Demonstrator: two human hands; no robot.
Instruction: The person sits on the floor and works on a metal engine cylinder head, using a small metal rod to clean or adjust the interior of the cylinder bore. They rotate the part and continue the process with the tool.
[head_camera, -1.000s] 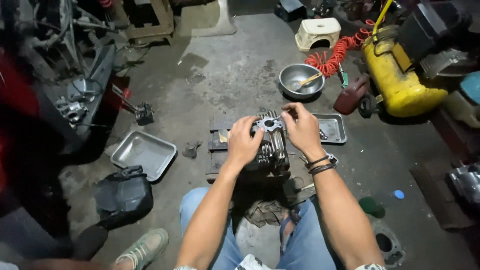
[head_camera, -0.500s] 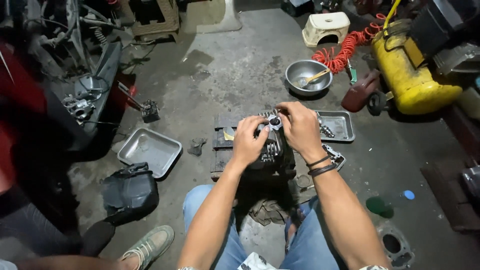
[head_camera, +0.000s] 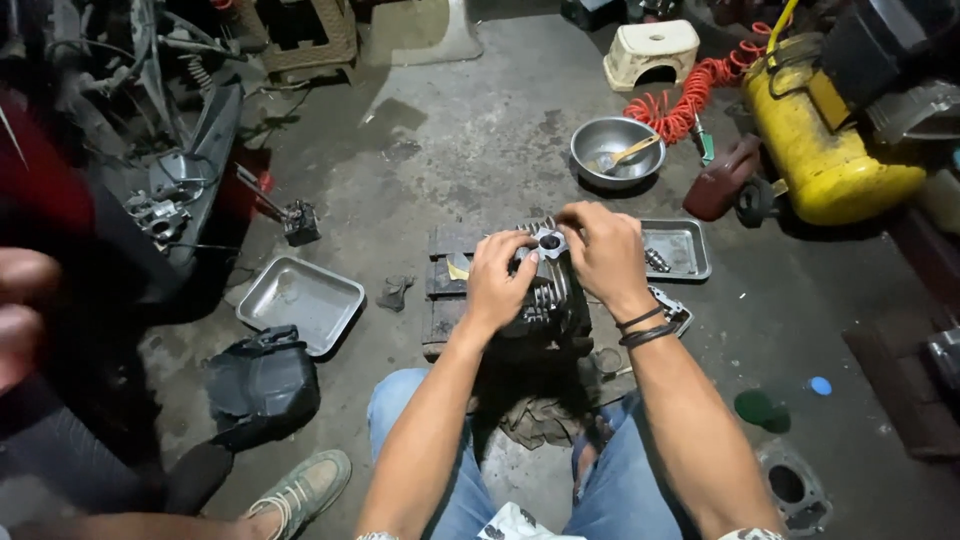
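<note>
Hands unmoved since before: left hand (head_camera: 497, 280), right hand (head_camera: 603, 252) curled, gripping finned cylinder head (head_camera: 545, 300).

Arms bare to the elbows. Right hand (head_camera: 606, 252): 2 thin dark bands (head_camera: 645, 327) circling the wrist just below it. Left hand (head_camera: 497, 283): wrist bare. Blue denim jeans (head_camera: 445, 470) on both legs. Pale printed cloth (head_camera: 520, 523) between the knees.

On the floor: two hands (head_camera: 497, 280) (head_camera: 603, 252) on one engine part (head_camera: 545, 295), two steel trays (head_camera: 300, 300) (head_camera: 680, 248), one bowl (head_camera: 615, 150), one stool (head_camera: 652, 50), one yellow tank (head_camera: 825, 150), one coiled orange hose (head_camera: 690, 100), one shoe (head_camera: 300, 490).
</note>
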